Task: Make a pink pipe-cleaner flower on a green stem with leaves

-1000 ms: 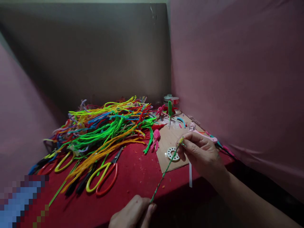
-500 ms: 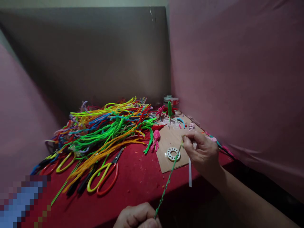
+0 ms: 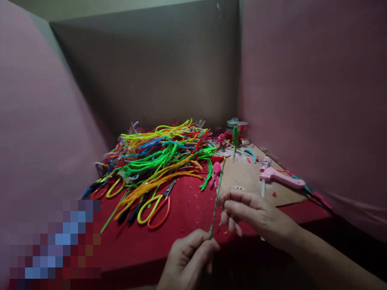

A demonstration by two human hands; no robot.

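dim light is fading across the grey panel [image 3: 157, 72], shadow is pooling below red cloth [image 3: 183, 215], pixelation is blotting lower left.

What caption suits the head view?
Left hand grips a thin green stem; right hand close beside it, pink glue gun beyond.

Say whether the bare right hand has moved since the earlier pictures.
Yes: the bare right hand has moved left and lower in the picture, judged against the pink plastic glue gun.

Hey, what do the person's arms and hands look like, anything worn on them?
The left grip and right grip are bare hands: no gloves or rings show. The right forearm is bare, no sleeve, watch or markings in view. The frame cuts off at the left wrist.
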